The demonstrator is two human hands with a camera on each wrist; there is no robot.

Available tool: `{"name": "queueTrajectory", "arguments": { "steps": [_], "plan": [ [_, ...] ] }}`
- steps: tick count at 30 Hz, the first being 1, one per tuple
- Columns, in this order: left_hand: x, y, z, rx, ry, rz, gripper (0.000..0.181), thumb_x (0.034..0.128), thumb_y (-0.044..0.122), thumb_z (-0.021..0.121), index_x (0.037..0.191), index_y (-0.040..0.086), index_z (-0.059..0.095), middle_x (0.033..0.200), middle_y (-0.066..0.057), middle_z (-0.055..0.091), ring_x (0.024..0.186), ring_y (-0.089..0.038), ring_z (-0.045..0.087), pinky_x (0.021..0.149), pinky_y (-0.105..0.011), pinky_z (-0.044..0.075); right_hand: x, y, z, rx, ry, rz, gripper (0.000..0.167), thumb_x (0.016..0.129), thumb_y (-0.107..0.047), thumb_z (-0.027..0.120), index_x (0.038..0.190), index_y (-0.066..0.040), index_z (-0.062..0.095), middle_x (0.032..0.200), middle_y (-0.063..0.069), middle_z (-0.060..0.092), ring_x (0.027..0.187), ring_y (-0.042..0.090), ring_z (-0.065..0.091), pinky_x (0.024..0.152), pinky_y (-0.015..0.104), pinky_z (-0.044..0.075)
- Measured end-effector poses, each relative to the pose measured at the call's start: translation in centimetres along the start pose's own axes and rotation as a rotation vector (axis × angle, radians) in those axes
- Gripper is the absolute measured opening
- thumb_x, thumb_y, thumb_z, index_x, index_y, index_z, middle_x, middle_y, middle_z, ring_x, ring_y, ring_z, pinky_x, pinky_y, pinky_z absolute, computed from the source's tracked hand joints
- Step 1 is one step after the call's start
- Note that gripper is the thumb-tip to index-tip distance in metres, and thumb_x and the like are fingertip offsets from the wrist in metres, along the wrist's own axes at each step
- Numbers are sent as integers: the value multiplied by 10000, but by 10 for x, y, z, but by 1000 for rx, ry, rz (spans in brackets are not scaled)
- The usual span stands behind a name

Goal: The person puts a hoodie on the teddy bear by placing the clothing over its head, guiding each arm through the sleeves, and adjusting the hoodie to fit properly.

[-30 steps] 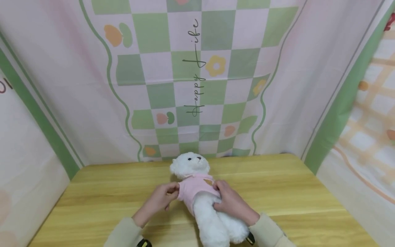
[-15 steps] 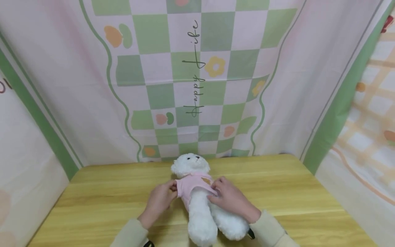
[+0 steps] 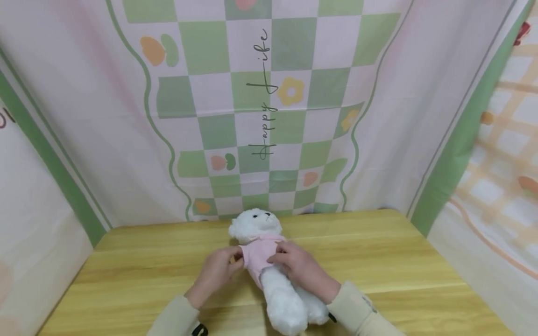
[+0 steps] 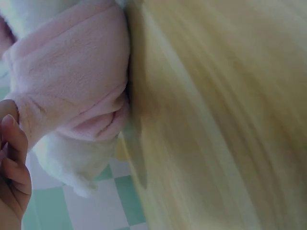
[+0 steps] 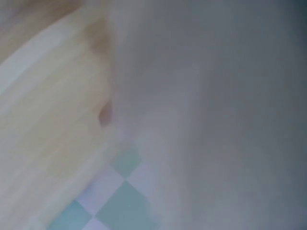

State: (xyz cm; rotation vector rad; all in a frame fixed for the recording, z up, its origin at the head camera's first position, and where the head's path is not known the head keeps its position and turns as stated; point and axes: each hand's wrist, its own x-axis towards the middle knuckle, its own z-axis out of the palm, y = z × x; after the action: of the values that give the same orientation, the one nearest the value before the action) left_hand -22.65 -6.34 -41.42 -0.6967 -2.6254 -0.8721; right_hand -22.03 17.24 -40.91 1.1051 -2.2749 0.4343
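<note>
A white plush bear (image 3: 255, 225) lies on its back on the wooden table, head toward the wall, dressed in a pink shirt (image 3: 258, 254). At its left side in the head view, my left hand (image 3: 216, 270) pinches the end of the shirt's sleeve. The left wrist view gives the sleeve (image 4: 36, 115) close up, with curled fingers (image 4: 17, 148) at its cuff. My right hand (image 3: 300, 270) grips the shirt's front near the hem, over the bear's upper legs, and covers that side of the shirt. White fur blurs most of the right wrist view.
The wooden table (image 3: 378, 261) extends on both sides of the bear. Behind it hangs a green-and-white checked cloth (image 3: 248, 130) with writing. More patterned cloth (image 3: 500, 154) closes off the right side.
My right hand has shifted left across the shirt, and the orange patch on the front is now hidden. The bear's legs swung left, then back right. My left hand stays at the sleeve.
</note>
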Motion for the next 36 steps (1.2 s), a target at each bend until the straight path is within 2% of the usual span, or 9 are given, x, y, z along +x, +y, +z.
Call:
{"name": "queueTrajectory", "arguments": {
  "steps": [3, 8, 14, 16, 19, 23, 29, 32, 36],
  "plan": [
    [3, -5, -7, -88, -8, -91, 47, 848, 113, 667, 817, 121, 701, 786, -7, 711, 457, 37, 429, 441, -144, 384, -4, 3, -8, 101, -45, 32, 289, 715, 142, 672, 844, -108, 737, 850, 2, 602, 790, 105, 591, 714, 187, 530],
    [11, -19, -14, -243, -21, -251, 87, 873, 135, 660, 871, 70, 718, 819, -56, 714, 410, -26, 447, 413, -187, 406, -7, 6, -20, 217, -106, 59, 242, 754, 133, 663, 835, -83, 736, 821, -1, 611, 768, 100, 614, 689, 141, 520],
    [15, -21, -10, -322, -23, -317, 142, 903, 120, 626, 957, 22, 714, 850, -96, 708, 405, -57, 455, 405, -197, 406, -5, 3, -19, 195, -109, 59, 226, 766, 112, 674, 870, -76, 746, 829, 10, 624, 838, 149, 652, 736, 202, 553],
    [14, -18, -9, -308, -45, -329, 212, 917, 206, 624, 1019, 38, 703, 902, -91, 719, 423, -93, 509, 459, -229, 463, -5, 1, -17, 192, -118, 77, 211, 791, 98, 664, 893, -66, 748, 827, 11, 613, 822, 128, 634, 729, 193, 546],
    [11, -9, -8, -212, -57, -320, 386, 877, 424, 645, 1089, 102, 667, 987, -74, 727, 643, -200, 662, 649, -345, 548, -4, -1, -16, 178, -119, 84, 208, 809, 84, 651, 919, -67, 743, 829, 5, 600, 767, 85, 572, 686, 166, 515],
    [10, -2, -5, -45, -17, -251, 389, 815, 492, 678, 1028, 169, 635, 1001, -44, 725, 922, -244, 678, 783, -412, 545, -1, -3, -14, 138, -115, 89, 227, 820, 37, 663, 997, -96, 717, 907, 2, 646, 831, 111, 622, 739, 209, 543],
    [10, -4, -3, 1, 69, -212, 131, 890, 290, 645, 894, 159, 654, 860, 0, 697, 665, -89, 555, 586, -261, 467, -2, -4, -11, 159, -126, 200, 202, 837, 18, 662, 995, -89, 727, 936, 16, 631, 833, 125, 624, 732, 216, 548],
    [12, -8, -5, -11, 94, -241, 114, 911, 240, 625, 885, 134, 660, 791, -10, 680, 625, -78, 517, 553, -247, 430, -2, -4, -13, 174, -136, 234, 187, 835, 58, 644, 914, -72, 751, 907, 23, 623, 844, 147, 638, 739, 225, 556],
    [14, -14, -10, -75, 91, -314, 106, 918, 185, 614, 875, 97, 653, 752, -36, 658, 617, -91, 512, 545, -241, 417, 0, -3, -18, 183, -148, 212, 227, 822, 118, 614, 882, -51, 753, 893, 31, 624, 865, 172, 653, 763, 237, 565]
  ]
}}
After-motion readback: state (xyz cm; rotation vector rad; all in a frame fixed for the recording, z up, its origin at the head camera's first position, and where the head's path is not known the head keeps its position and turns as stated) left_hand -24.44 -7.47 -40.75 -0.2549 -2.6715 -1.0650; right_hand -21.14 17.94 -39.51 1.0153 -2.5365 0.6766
